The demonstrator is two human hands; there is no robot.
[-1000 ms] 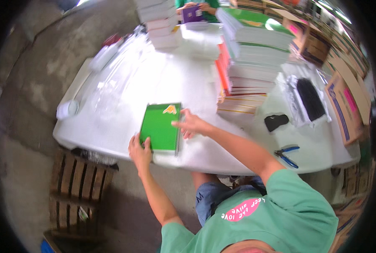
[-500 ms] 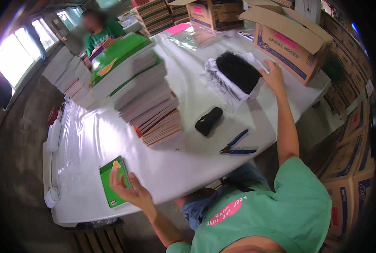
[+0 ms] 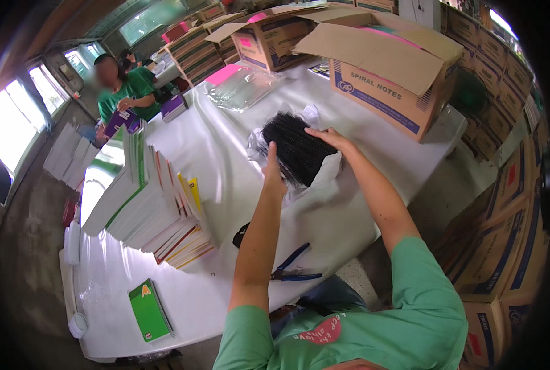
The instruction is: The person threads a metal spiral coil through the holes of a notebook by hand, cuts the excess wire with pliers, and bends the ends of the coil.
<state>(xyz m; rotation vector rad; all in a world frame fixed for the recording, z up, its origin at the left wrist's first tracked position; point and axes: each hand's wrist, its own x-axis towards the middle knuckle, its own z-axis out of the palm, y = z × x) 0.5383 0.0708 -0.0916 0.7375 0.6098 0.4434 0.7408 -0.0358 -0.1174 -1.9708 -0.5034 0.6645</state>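
Note:
A bundle of black spiral binding coils [image 3: 298,151] lies on crumpled white plastic wrap [image 3: 328,171] on the table. My left hand [image 3: 274,171] grips its left side, thumb up along the edge. On its right side my right hand [image 3: 332,139] has the thumb on top of the coils; the other fingers are hidden beneath. Below my left forearm are blue-handled pliers [image 3: 295,264], lying spread, and a small black object [image 3: 240,236], partly covered by that arm. A green spiral notebook [image 3: 149,311] rests at the near left.
A tall stack of notebooks and paper [image 3: 158,203] leans on the left of the white-covered table [image 3: 232,185]. Open cartons [image 3: 380,86] stand at the back right, near clear plastic bags [image 3: 241,89]. Across the table a co-worker [image 3: 127,92] handles purple notebooks. More cartons [image 3: 491,246] are piled on the right.
My left hand has left the green notebook and reached across to the coils' left side. My right hand has moved onto their right side. The view has shifted, with the notebook stack now farther left.

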